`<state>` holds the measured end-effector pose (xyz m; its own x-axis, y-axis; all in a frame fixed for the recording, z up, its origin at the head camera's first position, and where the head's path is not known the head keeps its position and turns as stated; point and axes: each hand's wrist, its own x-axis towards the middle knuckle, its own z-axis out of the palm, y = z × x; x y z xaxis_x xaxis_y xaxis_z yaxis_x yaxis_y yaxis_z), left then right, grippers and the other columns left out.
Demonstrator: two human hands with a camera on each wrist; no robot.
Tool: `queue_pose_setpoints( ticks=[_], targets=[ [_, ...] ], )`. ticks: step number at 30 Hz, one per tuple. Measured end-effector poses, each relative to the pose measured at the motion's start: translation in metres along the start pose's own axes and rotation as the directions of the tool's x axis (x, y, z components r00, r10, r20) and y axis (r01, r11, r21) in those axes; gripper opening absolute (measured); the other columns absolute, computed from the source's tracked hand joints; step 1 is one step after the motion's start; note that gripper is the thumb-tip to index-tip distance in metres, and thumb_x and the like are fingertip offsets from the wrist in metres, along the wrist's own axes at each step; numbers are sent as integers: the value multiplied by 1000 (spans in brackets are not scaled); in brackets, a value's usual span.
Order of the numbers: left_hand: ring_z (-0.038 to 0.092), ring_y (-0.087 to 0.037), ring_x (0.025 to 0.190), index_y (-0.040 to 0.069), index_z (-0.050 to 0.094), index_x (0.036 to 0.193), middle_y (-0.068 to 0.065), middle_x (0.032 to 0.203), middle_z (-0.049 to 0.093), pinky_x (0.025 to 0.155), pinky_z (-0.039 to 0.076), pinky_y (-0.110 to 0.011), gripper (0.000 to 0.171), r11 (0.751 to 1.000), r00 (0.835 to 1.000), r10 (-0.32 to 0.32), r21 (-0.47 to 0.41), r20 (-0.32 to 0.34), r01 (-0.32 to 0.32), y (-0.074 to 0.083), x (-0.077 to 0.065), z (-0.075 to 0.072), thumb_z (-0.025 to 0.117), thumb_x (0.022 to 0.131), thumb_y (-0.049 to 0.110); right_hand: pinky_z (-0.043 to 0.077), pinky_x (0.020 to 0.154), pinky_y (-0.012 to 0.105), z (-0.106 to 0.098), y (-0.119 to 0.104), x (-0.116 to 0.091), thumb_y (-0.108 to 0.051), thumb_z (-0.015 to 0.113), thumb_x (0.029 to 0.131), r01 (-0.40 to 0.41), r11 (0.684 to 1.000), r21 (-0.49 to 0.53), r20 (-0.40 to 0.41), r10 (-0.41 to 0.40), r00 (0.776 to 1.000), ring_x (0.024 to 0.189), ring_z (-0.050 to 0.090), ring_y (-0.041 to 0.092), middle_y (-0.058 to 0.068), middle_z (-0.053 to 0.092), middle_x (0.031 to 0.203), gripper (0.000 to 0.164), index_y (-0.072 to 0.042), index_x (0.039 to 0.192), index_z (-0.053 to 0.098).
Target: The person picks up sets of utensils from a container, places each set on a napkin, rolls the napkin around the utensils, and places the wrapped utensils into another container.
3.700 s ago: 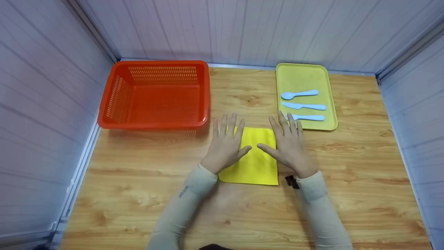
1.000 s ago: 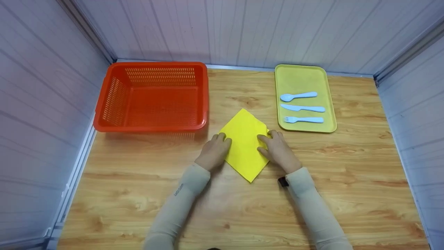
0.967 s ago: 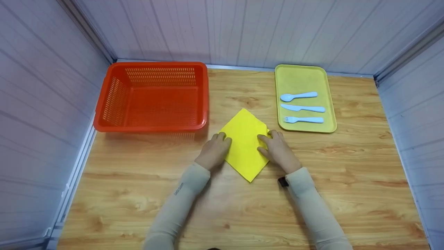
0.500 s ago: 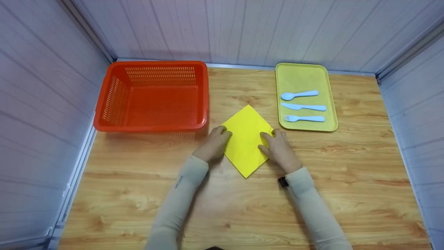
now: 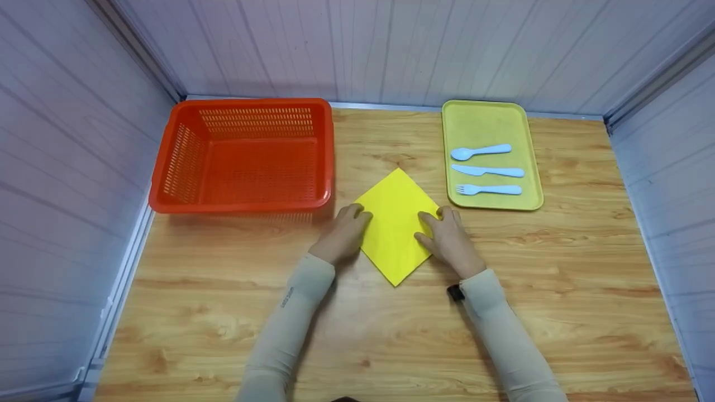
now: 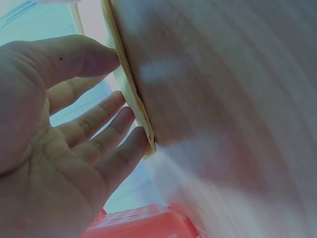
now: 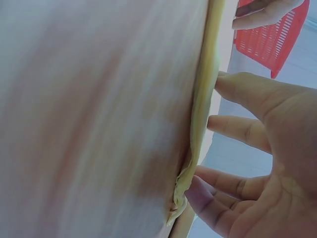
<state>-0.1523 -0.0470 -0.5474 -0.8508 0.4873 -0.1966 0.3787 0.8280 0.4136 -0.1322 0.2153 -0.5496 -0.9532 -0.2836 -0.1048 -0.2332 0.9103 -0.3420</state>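
A folded yellow cloth (image 5: pixel 394 229) lies flat on the table in the head view, turned so that one corner points at the person. At its left corner, the left hand (image 5: pixel 343 233) touches it with thumb and fingertips. The right hand (image 5: pixel 451 241) rests its fingertips on the opposite corner, thumb and forefinger spread. From the left wrist, the cloth's layered edge (image 6: pixel 130 84) shows under slightly bent fingers. In the right wrist view the thick edge of the cloth (image 7: pixel 202 99) looks crumpled at one end, against the fingertips.
A red plastic basket (image 5: pixel 325 190) stands at the back left, with nothing seen inside. On a yellow-green tray (image 5: pixel 485 120) at the back right lie a pale blue spoon (image 5: pixel 481 151), knife (image 5: pixel 489 171) and fork (image 5: pixel 489 190). Pale panels (image 5: pixel 357 50) enclose the wooden table.
Earlier both hands lay spread on the cloth, its edges square to the person. Since then it has turned to a diamond; its right corner, tucked a second ago, now lies out flat.
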Motion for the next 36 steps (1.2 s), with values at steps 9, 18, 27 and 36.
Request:
queue_pose_setpoints(
  ticks=[9, 18, 27, 36],
  targets=[
    [46, -35, 132, 3, 57, 131, -22, 142, 47, 109, 40, -46, 30, 988, 999, 47, 146, -8, -45, 12, 4, -1, 48, 103, 7, 44, 96, 51, -5, 2, -2, -30, 64, 99, -7, 1000, 18, -42, 8, 999, 117, 42, 44, 32, 46, 128, 53, 3, 139, 52],
    [49, -34, 129, 2, 59, 133, -21, 137, 52, 103, 46, -44, 33, 982, 987, 135, 143, -87, -121, 43, 15, 2, 49, 104, 14, 50, 89, 51, -17, 13, -6, -22, 66, 98, 55, 998, 3, -192, -54, 980, 108, 53, 41, 27, 56, 119, 45, 5, 132, 56],
    [44, -31, 135, 5, 45, 148, -18, 146, 45, 101, 48, -39, 50, 947, 973, 229, 231, 4, -224, 100, 54, 6, 51, 103, 26, 53, 71, 50, -42, 69, 5, -4, 68, 92, 113, 991, -75, -407, -134, 904, 86, 58, 41, 23, 61, 97, 23, 7, 112, 65],
    [34, -33, 142, 6, 38, 153, -18, 156, 34, 106, 43, -37, 51, 914, 963, 263, 305, 54, -267, 131, 90, 24, 42, 106, 27, 52, 73, 52, -54, 117, 21, 3, 65, 91, 9, 990, -140, -357, -59, 932, 92, 55, 44, 27, 61, 101, 22, 7, 112, 67]
  ],
)
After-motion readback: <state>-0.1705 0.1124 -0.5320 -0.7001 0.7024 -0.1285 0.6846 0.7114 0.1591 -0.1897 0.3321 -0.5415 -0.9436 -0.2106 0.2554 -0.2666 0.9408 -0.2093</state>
